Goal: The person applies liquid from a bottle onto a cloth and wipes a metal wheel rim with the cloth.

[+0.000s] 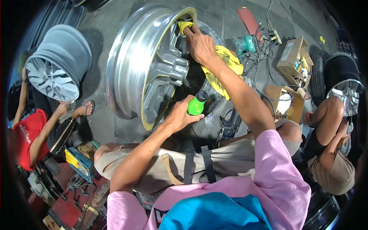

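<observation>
A large polished wheel rim [128, 65] stands upright in front of me, its spokes facing right. My right hand [201, 46] is closed on a yellow cloth [185, 26] and presses it against the inner edge of the rim near the top. Lower down, my left hand [178, 115] grips a green bottle [196, 107] with a black cap, just right of the rim's lower edge. A bigger yellow cloth [226, 69] lies beneath my right forearm, draped over a dark round thing that is partly hidden.
At left, a person in red holds a grey wheel rim [69, 57]. A green power tool [245, 45] and tangled cables lie on the floor to the right, by cardboard boxes [290, 57]. Another person sits at far right beside a shiny rim [347, 94]. A blue basket [86, 163] stands lower left.
</observation>
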